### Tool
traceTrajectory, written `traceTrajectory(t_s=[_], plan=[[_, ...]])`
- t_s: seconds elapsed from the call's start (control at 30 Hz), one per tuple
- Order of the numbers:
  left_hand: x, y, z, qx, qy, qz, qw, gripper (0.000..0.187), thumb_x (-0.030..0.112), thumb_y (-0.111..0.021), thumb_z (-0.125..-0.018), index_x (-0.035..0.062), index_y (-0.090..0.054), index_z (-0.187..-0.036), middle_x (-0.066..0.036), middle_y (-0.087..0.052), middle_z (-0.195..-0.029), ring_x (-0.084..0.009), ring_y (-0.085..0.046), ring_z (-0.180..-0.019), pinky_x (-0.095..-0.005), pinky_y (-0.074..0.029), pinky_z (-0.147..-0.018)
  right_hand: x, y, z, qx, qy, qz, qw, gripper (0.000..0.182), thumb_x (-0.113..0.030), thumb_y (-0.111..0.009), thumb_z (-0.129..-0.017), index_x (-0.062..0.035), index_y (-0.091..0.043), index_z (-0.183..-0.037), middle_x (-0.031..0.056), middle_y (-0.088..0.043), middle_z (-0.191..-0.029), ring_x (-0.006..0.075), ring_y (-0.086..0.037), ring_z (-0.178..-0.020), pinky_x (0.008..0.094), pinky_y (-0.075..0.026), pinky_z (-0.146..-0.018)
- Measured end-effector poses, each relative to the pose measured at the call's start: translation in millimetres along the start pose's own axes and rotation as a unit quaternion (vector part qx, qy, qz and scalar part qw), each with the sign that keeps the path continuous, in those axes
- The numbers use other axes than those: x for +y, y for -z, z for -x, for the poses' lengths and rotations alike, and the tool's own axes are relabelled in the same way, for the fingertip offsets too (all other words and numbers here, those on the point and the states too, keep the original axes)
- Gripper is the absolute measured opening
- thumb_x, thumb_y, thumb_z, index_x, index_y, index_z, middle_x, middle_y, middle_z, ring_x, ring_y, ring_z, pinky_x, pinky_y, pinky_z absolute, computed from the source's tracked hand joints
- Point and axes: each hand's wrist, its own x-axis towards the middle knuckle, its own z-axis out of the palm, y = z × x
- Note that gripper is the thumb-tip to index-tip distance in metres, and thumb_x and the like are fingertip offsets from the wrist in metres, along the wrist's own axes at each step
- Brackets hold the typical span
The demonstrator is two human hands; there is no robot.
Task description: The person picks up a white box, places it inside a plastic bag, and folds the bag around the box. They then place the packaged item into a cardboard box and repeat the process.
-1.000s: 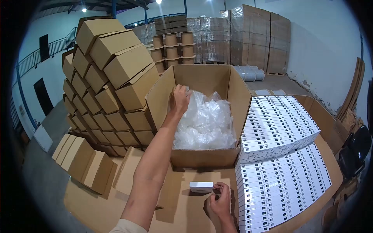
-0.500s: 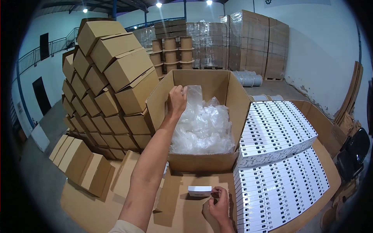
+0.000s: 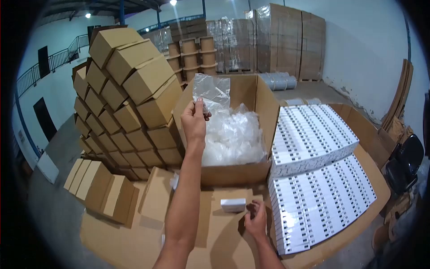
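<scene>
My left hand (image 3: 194, 122) pinches a clear plastic bag (image 3: 212, 89) by its lower left part, above the left side of a large open cardboard box (image 3: 233, 171). A heap of crumpled clear plastic bags (image 3: 235, 136) fills much of that box. On the table below stands a small white box (image 3: 233, 205). My right hand (image 3: 256, 220) is just to the right of it, fingers loosely bent and apart, holding nothing.
Rows of white boxes (image 3: 322, 197) are stacked on the right of the cardboard-covered table (image 3: 112, 242). Brown cartons (image 3: 121, 103) rise in a tall stack on the left, with smaller cartons (image 3: 101, 190) in front. A black chair (image 3: 405, 161) stands far right.
My left hand has lifted the plastic bag higher out of the heap, and the bag now hangs more in view. My right hand stays beside the small white box. The view has shifted slightly.
</scene>
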Motion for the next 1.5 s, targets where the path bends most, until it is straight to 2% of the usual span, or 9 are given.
traceTrajectory(t_s=[0.2, 0.3, 0.4, 0.53, 0.63, 0.97, 1.17, 1.37, 1.5], plan=[[2, 45, 134, -0.046, 0.049, 0.037, 0.997, 0.023, 0.025, -0.056, -0.108, 0.0069, -0.061, -0.095, 0.002, -0.056, -0.085, -0.0058, -0.054, -0.075, -0.0271, -0.052, -0.068, -55, 17, 5, 0.042, -0.068, -0.134, 0.988, 0.035, -0.002, -0.06, -0.092, 0.0006, -0.053, -0.127, 0.0149, -0.06, -0.117, 0.0213, -0.064, -0.096, 0.0349, -0.054, -0.085], [-6, 67, 207, -0.063, 0.098, 0.014, 0.993, 0.023, 0.024, -0.054, -0.109, 0.0055, -0.06, -0.097, 0.001, -0.058, -0.086, -0.006, -0.056, -0.076, -0.0276, -0.053, -0.069, -81, 28, 1, -0.002, -0.064, -0.303, 0.951, 0.038, -0.021, -0.058, -0.103, 0.0014, -0.049, -0.133, 0.0125, -0.059, -0.117, 0.0172, -0.062, -0.094, 0.0323, -0.051, -0.082], [-23, 88, 265, -0.091, 0.094, -0.015, 0.991, 0.025, 0.022, -0.053, -0.109, 0.0034, -0.06, -0.095, 0.001, -0.058, -0.085, -0.0063, -0.055, -0.075, -0.0255, -0.05, -0.068, -88, 38, -3, -0.078, -0.036, -0.429, 0.899, 0.039, -0.021, -0.058, -0.105, 0.0045, -0.048, -0.132, 0.0116, -0.06, -0.115, 0.0118, -0.061, -0.085, 0.0264, -0.048, -0.073], [-50, 112, 299, -0.102, 0.113, -0.086, 0.985, 0.026, 0.022, -0.055, -0.109, 0.0035, -0.06, -0.091, 0.004, -0.054, -0.078, -0.0044, -0.05, -0.071, -0.0233, -0.047, -0.064, -105, 33, 0, -0.057, -0.15, -0.271, 0.949, 0.02, -0.017, -0.065, -0.102, 0.0005, -0.059, -0.111, -0.0003, -0.061, -0.082, 0.0041, -0.051, -0.065, 0.0197, -0.039, -0.056], [-67, 117, 310, -0.082, 0.141, -0.091, 0.982, 0.027, 0.023, -0.057, -0.108, 0.0047, -0.059, -0.088, 0.006, -0.05, -0.073, -0.0031, -0.047, -0.066, -0.0222, -0.041, -0.057, -72, 21, 8, -0.042, -0.09, -0.173, 0.98, 0.017, -0.016, -0.064, -0.103, 0.0, -0.062, -0.098, -0.0031, -0.057, -0.073, 0.0028, -0.046, -0.064, 0.0204, -0.038, -0.057], [-78, 134, 317, -0.093, 0.152, -0.158, 0.971, 0.032, 0.027, -0.065, -0.104, 0.0069, -0.054, -0.081, 0.007, -0.046, -0.064, -0.0018, -0.042, -0.059, -0.0218, -0.033, -0.052, -70, 25, 9, 0.041, -0.067, -0.186, 0.979, 0.018, -0.014, -0.064, -0.104, 0.0019, -0.063, -0.095, -0.0042, -0.056, -0.073, 0.0023, -0.045, -0.067, 0.0205, -0.037, -0.058], [-77, 133, 308, -0.011, 0.112, -0.04, 0.993, 0.026, 0.026, -0.063, -0.105, 0.0062, -0.056, -0.09, 0.0, -0.059, -0.087, -0.0043, -0.053, -0.075, -0.0202, -0.042, -0.058, -66, 34, 10, 0.001, -0.001, -0.151, 0.988, 0.017, -0.013, -0.066, -0.102, 0.0023, -0.063, -0.095, -0.0032, -0.059, -0.071, 0.0032, -0.048, -0.064, 0.0219, -0.039, -0.055], [-64, 125, 309, 0.022, 0.275, -0.087, 0.957, 0.033, 0.032, -0.051, -0.11, 0.0043, -0.057, -0.092, 0.001, -0.058, -0.09, -0.0072, -0.053, -0.082, -0.0229, -0.044, -0.073, -73, 31, 16, -0.103, 0.055, -0.091, 0.989, 0.015, -0.009, -0.069, -0.099, 0.0021, -0.063, -0.091, 0.0053, -0.062, -0.068, 0.0079, -0.055, -0.061, 0.0258, -0.042, -0.054], [-86, 132, 311, 0.059, 0.135, -0.168, 0.975, 0.034, 0.029, -0.048, -0.111, 0.0032, -0.055, -0.091, 0.002, -0.051, -0.083, -0.0072, -0.046, -0.077, -0.0265, -0.042, -0.07, -65, 37, 14, -0.17, 0.093, 0.027, 0.981, 0.017, -0.013, -0.07, -0.098, 0.0017, -0.064, -0.091, 0.0103, -0.059, -0.066, 0.0133, -0.056, -0.058, 0.0303, -0.044, -0.054]])
